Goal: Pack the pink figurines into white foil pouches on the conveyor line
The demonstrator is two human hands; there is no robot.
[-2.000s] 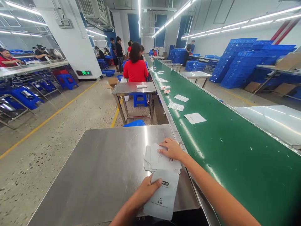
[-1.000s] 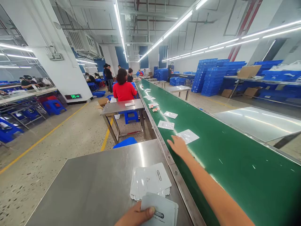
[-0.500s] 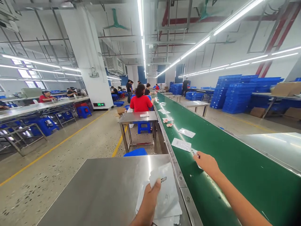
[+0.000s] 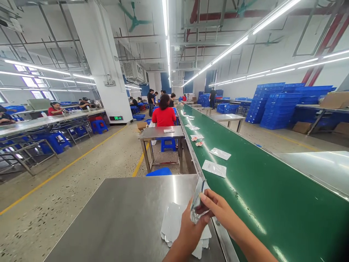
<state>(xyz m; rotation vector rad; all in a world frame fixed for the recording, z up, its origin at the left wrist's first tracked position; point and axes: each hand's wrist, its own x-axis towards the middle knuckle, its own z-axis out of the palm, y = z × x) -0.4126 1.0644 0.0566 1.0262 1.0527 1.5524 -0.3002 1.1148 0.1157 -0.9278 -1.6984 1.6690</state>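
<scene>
Low in the middle of the frame, the left hand [image 4: 188, 227] and right hand [image 4: 218, 209] both pinch a silvery pouch [image 4: 196, 200], held edge-on above the steel worktop [image 4: 122, 218]. A stack of white pouches [image 4: 174, 225] lies beneath them, just beside the green conveyor belt [image 4: 259, 189].

A silvery-white pouch [image 4: 196, 202] stands nearly on edge, pinched between the left hand [image 4: 191, 227] and the right hand [image 4: 218, 209] above the steel table's corner, slightly crumpled. Beneath it lies a loose, fanned stack of flat white pouches [image 4: 171, 223].
</scene>
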